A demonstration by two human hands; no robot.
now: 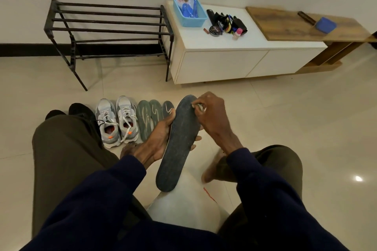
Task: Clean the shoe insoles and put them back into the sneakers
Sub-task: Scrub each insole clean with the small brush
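— Where is the insole being worked on?
— The dark insole [179, 149] is held off the floor between the person's knees, heel end nearest and toe end pointing away. The left hand [161, 134] grasps it round the middle from its left edge, and fingertips show past the right edge.
— And the other hand?
— The right hand [212, 114] is curled at the toe end, pinching a small white piece [199, 106] against the insole. I cannot tell what that piece is.
— What lies on the floor beyond?
— There is a row. From the left come black shoes [81, 112] partly behind the left knee, then the grey sneakers [117, 122] side by side. Two green insoles [149, 118] lie just beside them, and a third insole [167, 108] with a white mark is partly behind the left hand.
— Farther back?
— A black rack [108, 26] stands against the wall. At its right end is a white cabinet [224, 63]. It carries a blue basket [191, 20] at its back left corner and a round black tin [215, 30] among dark bottles. A wooden top [285, 26] extends rightward, with a blue object [325, 24] on it.
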